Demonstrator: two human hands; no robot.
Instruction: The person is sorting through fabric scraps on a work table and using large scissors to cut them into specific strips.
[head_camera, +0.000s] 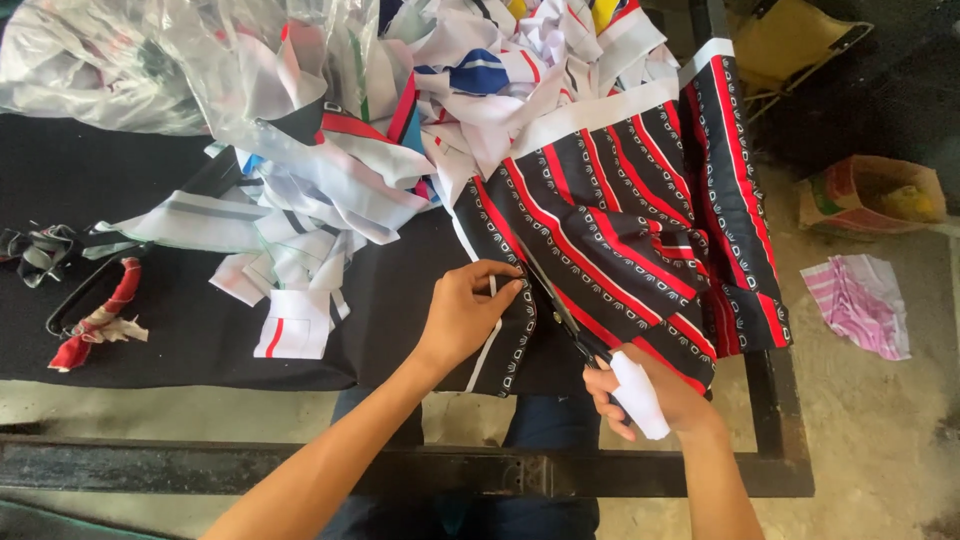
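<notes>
My left hand (468, 312) pinches the striped fabric's (620, 215) cut edge flat on the table; right hand (640, 385) grips scissors (555, 300), blades in the cloth; scrap pile (330, 190) left of fabric, w/ bare black tabletop (150, 330) beyond.

Soft even daylight, faint shadows, glare on plastic bag (130, 60), sharp focus

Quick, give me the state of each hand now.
Left hand: closed, pinching the striped fabric.
Right hand: closed on the scissors, cutting that fabric.
</notes>
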